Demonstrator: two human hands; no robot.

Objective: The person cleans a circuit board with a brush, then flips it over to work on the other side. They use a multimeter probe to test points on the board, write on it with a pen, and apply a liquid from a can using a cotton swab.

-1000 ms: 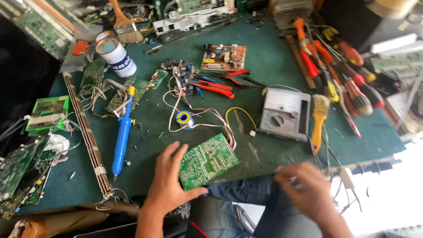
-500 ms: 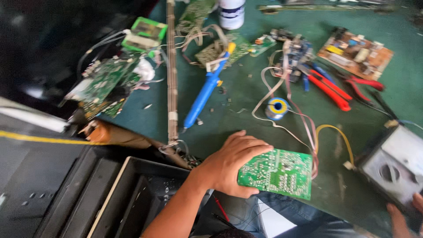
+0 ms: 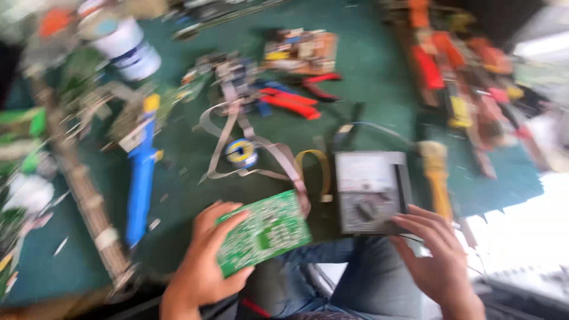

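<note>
My left hand (image 3: 204,266) grips a flat green printed circuit board (image 3: 264,231) at the near edge of the green work mat (image 3: 367,89). My right hand (image 3: 435,255), fingers spread loose, touches the grey analogue multimeter (image 3: 368,191) just beside the board.

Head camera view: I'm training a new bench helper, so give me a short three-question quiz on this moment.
1. True or false: the left hand holds the green circuit board.
2. Which thing is the right hand touching? A) the blue-handled tool B) the grey analog meter C) the white can
3. What colour is the mat that covers the bench?

Key: 1 true. 2 B; its fingertips rest at the meter's lower right corner. 3 Dark green.
</note>
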